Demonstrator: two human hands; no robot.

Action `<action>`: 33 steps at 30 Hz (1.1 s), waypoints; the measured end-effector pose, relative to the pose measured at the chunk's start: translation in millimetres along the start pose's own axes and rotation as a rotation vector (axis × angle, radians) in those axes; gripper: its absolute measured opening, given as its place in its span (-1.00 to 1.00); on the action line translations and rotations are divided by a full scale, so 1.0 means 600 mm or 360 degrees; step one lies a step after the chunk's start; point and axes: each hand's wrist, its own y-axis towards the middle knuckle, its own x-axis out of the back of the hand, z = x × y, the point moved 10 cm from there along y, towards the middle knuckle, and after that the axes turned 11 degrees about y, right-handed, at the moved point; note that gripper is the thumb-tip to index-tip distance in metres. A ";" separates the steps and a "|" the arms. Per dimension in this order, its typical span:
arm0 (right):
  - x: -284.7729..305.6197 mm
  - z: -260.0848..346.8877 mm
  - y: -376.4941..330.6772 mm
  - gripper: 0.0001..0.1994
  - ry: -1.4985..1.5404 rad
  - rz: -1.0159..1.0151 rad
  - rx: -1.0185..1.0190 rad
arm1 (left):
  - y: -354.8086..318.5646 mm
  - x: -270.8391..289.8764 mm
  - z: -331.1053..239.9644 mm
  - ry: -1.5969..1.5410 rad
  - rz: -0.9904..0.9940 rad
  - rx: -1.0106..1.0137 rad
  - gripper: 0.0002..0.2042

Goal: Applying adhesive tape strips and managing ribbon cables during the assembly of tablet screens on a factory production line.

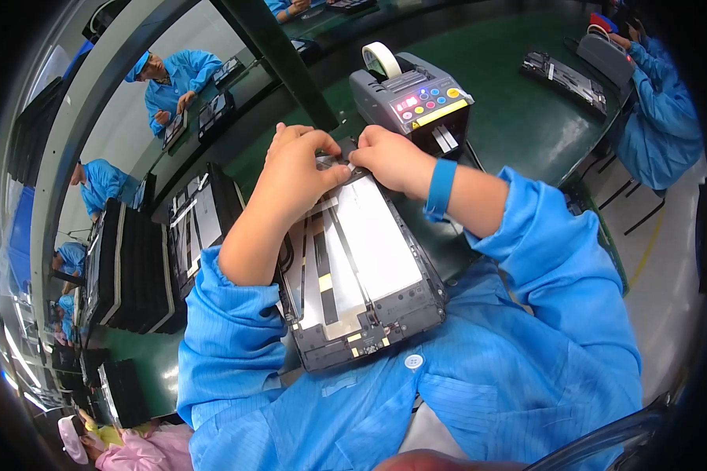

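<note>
here my left hand (297, 169) and my right hand (391, 159) meet at the far end of the open tablet chassis (357, 267), fingertips nearly touching each other, both curled down and pinching narrowly at a small pale strip (334, 165) on the top edge of the frame (i cannot tell whether it is tape or a thin ribbon, my fingers cover most of it). the chassis lies tilted on the green table (526, 118), its near end resting against my blue smock (479, 377), its inside showing a white panel with dark bands running lengthwise and a small connector block at the bottom edge. a blue wristband (441, 188) sits on my right wrist, and both sleeves are pushed up my forearms. just beyond my hands stands a grey tape dispenser machine (412, 98) with coloured buttons, a yellow stripe and a roll of pale tape (381, 59) on top. to my left, near my elbow, another open chassis (200, 216) lies on the table, and further left a stack of dark trays (130, 271). across the table at the upper right a person in a blue smock (664, 118) sits by a dark unit (565, 78); more people in blue work along the upper left.
</note>
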 end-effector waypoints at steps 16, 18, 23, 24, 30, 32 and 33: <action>-0.034 0.038 -0.258 -0.13 -0.0143 0.0501 0.0454 | -0.321 -0.065 0.001 -0.2142 -0.0434 0.0325 -0.01; -0.042 0.065 -0.250 -0.06 -0.0039 0.0585 0.0452 | -0.320 -0.058 0.006 -0.2230 -0.0402 0.0297 0.05; -0.104 0.166 -0.211 -0.09 -0.0018 0.0784 0.0786 | -0.331 0.037 0.067 -0.2167 -0.0768 0.0229 -0.02; -0.130 0.196 -0.195 -0.09 0.0028 0.0854 0.0821 | -0.337 0.053 0.099 -0.2165 -0.0847 0.0204 -0.05; -0.284 0.219 -0.018 -0.07 0.0187 0.0916 0.0522 | -0.339 0.081 0.322 -0.1932 -0.0924 0.0317 -0.18; -0.337 0.220 0.008 -0.07 0.0268 0.0954 0.0442 | -0.356 0.071 0.382 -0.1965 -0.0972 0.0544 -0.23; -0.358 0.210 0.019 -0.08 0.0382 0.1017 0.0379 | -0.357 0.065 0.397 -0.1964 -0.0986 0.0524 -0.23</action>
